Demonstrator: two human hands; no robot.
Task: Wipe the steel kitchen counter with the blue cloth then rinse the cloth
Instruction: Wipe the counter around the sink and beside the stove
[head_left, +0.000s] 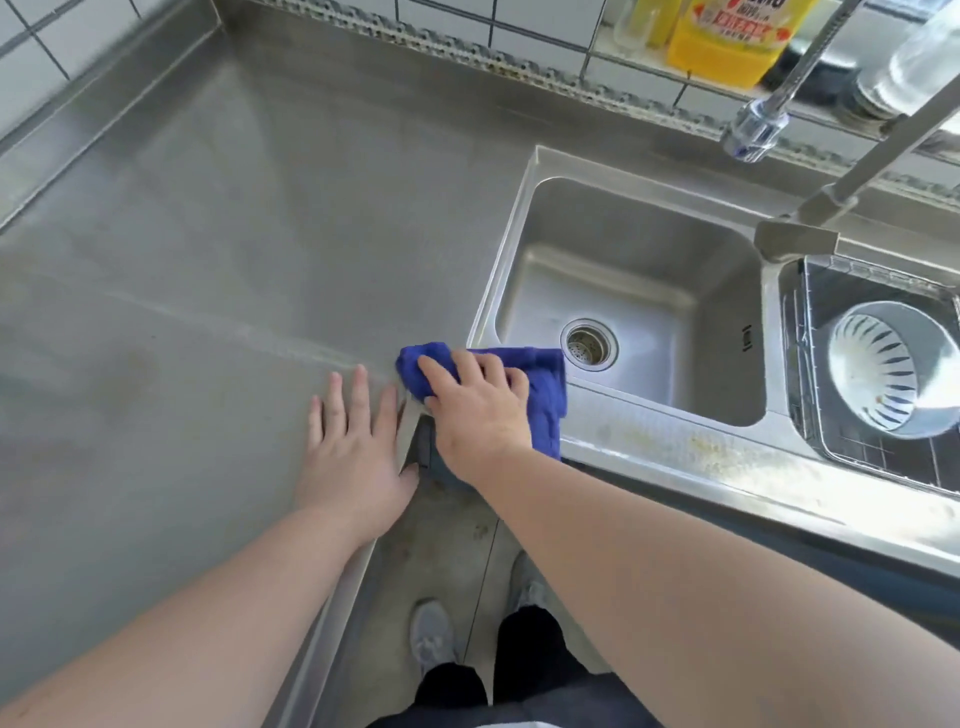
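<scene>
The blue cloth (545, 387) lies bunched at the near left corner of the sink unit, where it meets the steel counter (218, 249). My right hand (475, 410) presses down on the cloth, fingers slightly bent over it. My left hand (353, 452) lies flat on the counter's front edge, fingers straight, just left of the cloth. The steel sink (639, 291) with its round drain is right behind the cloth. The tap spout (756, 127) hangs above the sink's far right side.
A second basin at the right holds a wire rack with a white bowl (883, 371). A yellow detergent bottle (732, 36) and glassware stand on the back ledge. Tiled wall rises behind. My shoes (431, 634) show on the floor below.
</scene>
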